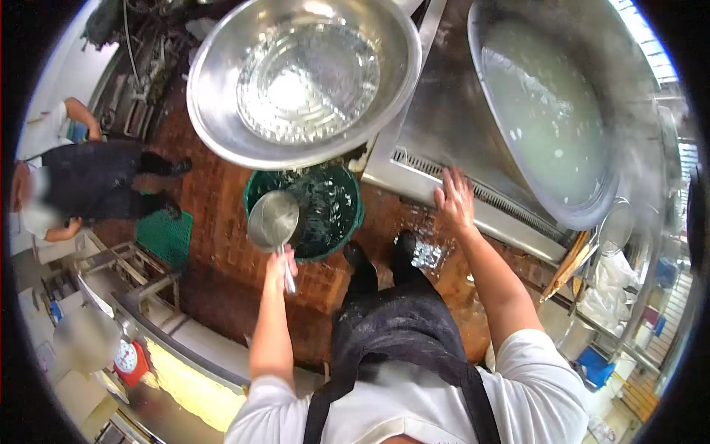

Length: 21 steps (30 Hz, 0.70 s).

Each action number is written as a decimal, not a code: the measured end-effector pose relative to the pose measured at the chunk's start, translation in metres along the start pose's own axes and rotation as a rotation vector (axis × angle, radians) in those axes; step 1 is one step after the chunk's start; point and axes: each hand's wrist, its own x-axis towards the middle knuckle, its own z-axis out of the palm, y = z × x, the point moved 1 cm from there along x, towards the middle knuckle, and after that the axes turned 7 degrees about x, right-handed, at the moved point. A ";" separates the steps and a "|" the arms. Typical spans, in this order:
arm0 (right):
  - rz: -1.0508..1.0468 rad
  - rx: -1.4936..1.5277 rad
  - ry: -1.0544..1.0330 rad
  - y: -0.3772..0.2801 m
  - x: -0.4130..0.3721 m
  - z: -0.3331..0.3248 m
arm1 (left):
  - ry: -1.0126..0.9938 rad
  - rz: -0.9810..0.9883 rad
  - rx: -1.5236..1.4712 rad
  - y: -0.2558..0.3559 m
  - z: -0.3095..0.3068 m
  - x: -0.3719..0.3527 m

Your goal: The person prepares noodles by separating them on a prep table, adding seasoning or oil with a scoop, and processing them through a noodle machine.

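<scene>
My left hand [281,266] is wrapped round the handle of a round metal ladle [274,219]. The ladle's bowl overlaps the left side of a green tub [358,211] of water on the floor. Beyond the tub, a wide steel basin [211,96] holds clear water. My right hand [456,200] has its fingers spread at the front edge of the steel stove [436,122], beside a slotted strip. On the stove, to the right of that hand, is a large pot [510,140] of cloudy liquid with small white bits floating in it.
A person in a dark apron [89,177] stands at the left, near a green mat [164,238]. A red dial scale [132,358] sits on the lower-left counter. The brown floor [214,259] looks wet. At the right are a wire skimmer [615,228] and plastic bags [610,292].
</scene>
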 end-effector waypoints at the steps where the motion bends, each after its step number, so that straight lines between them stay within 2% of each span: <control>1: 0.004 0.020 0.005 0.002 -0.002 -0.001 | 0.037 0.033 0.002 0.009 0.008 -0.037; 3: 0.029 0.000 0.010 -0.003 0.000 -0.002 | 0.059 0.065 -0.027 0.037 0.027 -0.110; 6: 0.017 0.018 0.018 0.000 0.001 -0.001 | 0.142 0.200 0.160 0.096 0.069 -0.201; 10: 0.029 0.056 -0.002 0.003 0.002 -0.001 | 0.124 0.357 0.348 0.188 0.123 -0.255; 13: 0.024 0.076 -0.002 0.007 0.001 0.001 | 0.141 0.466 0.556 0.261 0.195 -0.258; 14: 0.029 0.092 0.004 0.006 0.001 -0.002 | 0.116 0.553 0.718 0.285 0.218 -0.250; 17: 0.036 0.150 -0.007 0.008 0.000 -0.005 | 0.111 0.671 1.011 0.362 0.282 -0.189; 18: 0.037 0.154 -0.003 0.007 -0.001 -0.006 | 0.149 0.735 1.053 0.387 0.296 -0.155; 19: 0.038 0.158 0.001 0.007 -0.001 -0.006 | 0.107 0.747 1.090 0.414 0.308 -0.121; 21: 0.039 0.161 0.010 0.007 0.000 -0.008 | -0.014 0.621 0.873 0.449 0.341 -0.085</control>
